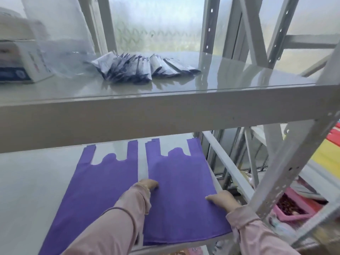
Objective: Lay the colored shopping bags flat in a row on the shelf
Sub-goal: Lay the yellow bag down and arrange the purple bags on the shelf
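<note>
You are pressing your left hand (147, 184) and right hand (221, 199), fingers flat, on the right flat purple fabric shopping bag (181, 192). It is lying just beside a second purple bag (103, 183) on the grey metal shelf (33, 181).

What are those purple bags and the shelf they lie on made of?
The purple bags look like matte non-woven fabric rather than shiny plastic: no gloss, soft flat surface, clean-cut handles. That is a guess from the look alone. The shelf seems to be painted metal with a smooth pale grey finish; its upright posts have punched holes, and the board above reflects the window.
</note>
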